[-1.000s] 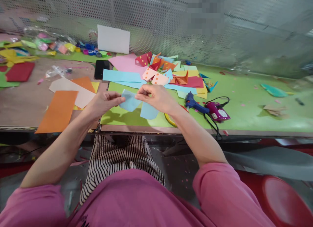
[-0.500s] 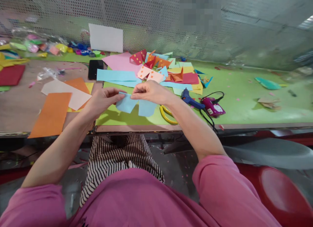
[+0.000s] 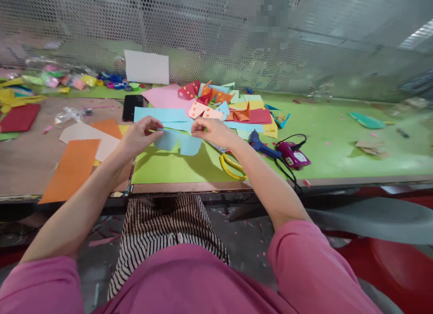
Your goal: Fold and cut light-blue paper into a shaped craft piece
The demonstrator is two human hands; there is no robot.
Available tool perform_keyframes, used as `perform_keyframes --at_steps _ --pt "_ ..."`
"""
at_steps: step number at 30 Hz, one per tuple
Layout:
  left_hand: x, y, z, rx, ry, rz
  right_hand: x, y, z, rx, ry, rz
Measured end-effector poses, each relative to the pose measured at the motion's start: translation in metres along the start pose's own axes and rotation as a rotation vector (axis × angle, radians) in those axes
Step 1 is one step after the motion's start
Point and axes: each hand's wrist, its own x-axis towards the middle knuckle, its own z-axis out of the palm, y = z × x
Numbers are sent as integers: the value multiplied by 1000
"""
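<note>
A light-blue paper piece (image 3: 191,145) with a notch cut in its lower edge hangs just above the green mat (image 3: 162,172). My left hand (image 3: 144,132) pinches it near the upper left corner between thumb and fingers. At the upper right edge, my right hand (image 3: 213,131) is closed on the same piece, fingertips together. Yellow-handled scissors (image 3: 232,170) lie beside my right wrist, their blades partly hidden. Beyond my hands are light-blue paper strips (image 3: 160,114) and a pale pink dotted paper piece (image 3: 204,111).
To the right lie a blue glue gun (image 3: 262,145) and a purple box (image 3: 292,155) with a black cord. Orange paper (image 3: 72,167) and a phone (image 3: 132,107) are on the left. White card (image 3: 146,66) leans against the perforated panel (image 3: 203,30) behind.
My hands have moved apart a little along the paper's upper edge, and the blue piece now tilts flatter and shows less height. The view has tipped slightly upward.
</note>
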Motion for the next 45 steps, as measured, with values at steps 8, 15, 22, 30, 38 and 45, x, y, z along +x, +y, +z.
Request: perform_keyframes --at_steps 8,15,22,30,38,45 --pt "7 -7 -2 147 -60 -14 18 9 3 -241 -100 -28" --pt "19 -10 -7 351 -174 -55 30 16 -2 -212 -52 -104" --pt "41 -11 -4 392 15 -30 57 22 -2 -285 13 -39" --pt "46 -31 4 474 64 -36 54 27 -2 -251 113 -30" --pt "14 2 -20 533 105 -26 -54 16 -25 -182 281 4" --pt "-52 10 -7 454 -117 127 -152 37 16 -255 355 128"
